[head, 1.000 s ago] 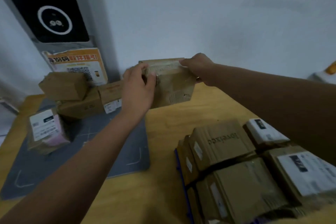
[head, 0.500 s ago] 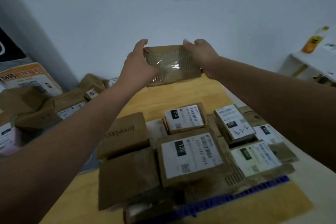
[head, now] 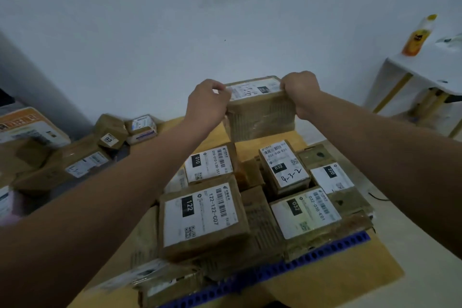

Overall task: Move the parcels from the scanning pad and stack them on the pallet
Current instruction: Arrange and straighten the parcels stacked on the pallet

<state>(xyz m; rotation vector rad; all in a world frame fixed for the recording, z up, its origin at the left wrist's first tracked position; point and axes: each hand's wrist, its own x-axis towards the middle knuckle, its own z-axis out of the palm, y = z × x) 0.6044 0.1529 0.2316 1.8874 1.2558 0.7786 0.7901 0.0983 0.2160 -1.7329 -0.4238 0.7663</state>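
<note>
A person holds one brown parcel [head: 260, 117] with both hands. The left hand [head: 207, 105] grips its left side, with the fingers curled over the top edge. The right hand [head: 301, 92] grips its right side, and those fingers are curled over the top edge too. The parcel has a white label on top, facing up. It is at the far side of the pile, just behind the other boxes and over the yellow wooden table [head: 337, 280]. It is hard to tell if its bottom touches the table or not. Near the person lies a blue pallet [head: 275, 267] with round holes along its edge. Many brown parcels sit on it, packed close together. The biggest one in front is the box marked 122 [head: 202, 217]. Behind it is the box marked 010 [head: 212, 162]. To the right is a box marked 032 [head: 305, 212], and behind that one is another box with 4-3-2 written on it [head: 285, 167]. A box marked 220 [head: 332, 177] sits at the right side of the pile. Far off to the left, more parcels [head: 75, 162] lie in a loose heap, well apart from the pallet. At the right, an orange bottle [head: 417, 35] stands on a small white table [head: 400, 67] by the wall.
</note>
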